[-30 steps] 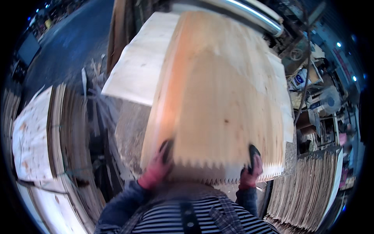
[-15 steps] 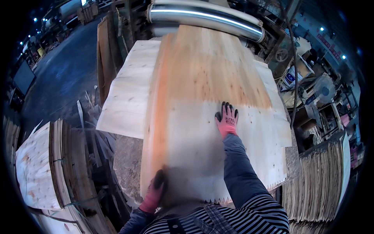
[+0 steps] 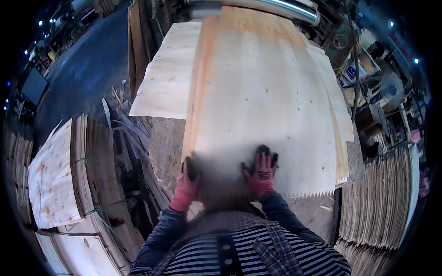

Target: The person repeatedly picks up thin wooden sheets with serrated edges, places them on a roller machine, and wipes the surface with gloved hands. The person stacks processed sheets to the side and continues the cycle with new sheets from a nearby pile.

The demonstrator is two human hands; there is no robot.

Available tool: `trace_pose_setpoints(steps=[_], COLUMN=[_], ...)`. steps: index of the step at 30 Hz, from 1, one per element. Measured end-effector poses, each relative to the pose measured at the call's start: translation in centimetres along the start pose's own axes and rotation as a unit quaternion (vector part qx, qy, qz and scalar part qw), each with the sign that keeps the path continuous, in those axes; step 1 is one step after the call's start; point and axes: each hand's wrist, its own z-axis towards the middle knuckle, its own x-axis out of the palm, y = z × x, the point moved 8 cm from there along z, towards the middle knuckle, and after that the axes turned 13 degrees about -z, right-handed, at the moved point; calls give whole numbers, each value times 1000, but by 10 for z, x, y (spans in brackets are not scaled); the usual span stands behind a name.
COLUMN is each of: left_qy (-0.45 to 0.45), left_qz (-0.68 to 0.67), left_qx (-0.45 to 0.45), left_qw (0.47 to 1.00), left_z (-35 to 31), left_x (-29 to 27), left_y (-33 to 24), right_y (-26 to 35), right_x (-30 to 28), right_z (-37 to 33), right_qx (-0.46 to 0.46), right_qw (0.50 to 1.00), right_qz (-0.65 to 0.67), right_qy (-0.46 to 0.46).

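Observation:
My right hand (image 3: 261, 171), in a pink glove with dark fingertips, lies on the near part of a pale wood veneer sheet (image 3: 267, 106). Its fingers are spread and it holds nothing. At the sheet's near left corner rests my left hand (image 3: 186, 184), gloved alike, with its blurred fingers laid out at the edge. The pale sheet has small knots and a jagged near edge. Beyond it, a tan veneer sheet (image 3: 262, 20) reaches toward a shiny metal roller (image 3: 299, 10). An orange-streaked strip (image 3: 202, 78) runs along the pile's left side.
Another pale veneer sheet (image 3: 170, 69) juts out on the left. Bundled veneer stacks stand at the left (image 3: 53, 179) and right (image 3: 375, 198). Wood scraps (image 3: 138, 142) litter the floor beside the left stack. A hanging cable (image 3: 356, 69) and clutter are at the far right.
The tan sheet has slid away toward the roller, and more of the pale sheet shows. My right hand has come back toward my body. The view has shifted too.

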Motion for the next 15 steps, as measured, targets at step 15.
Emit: trace_pose_setpoints(steps=[15], left_qy=[134], left_qz=[-285], left_qx=[181], left_qw=[932], left_z=[46], left_x=[-66], left_y=[-206], right_y=[-74], right_x=[-100], right_z=[-115], right_qx=[-24], right_qw=[924], right_qz=[286], right_qy=[-253])
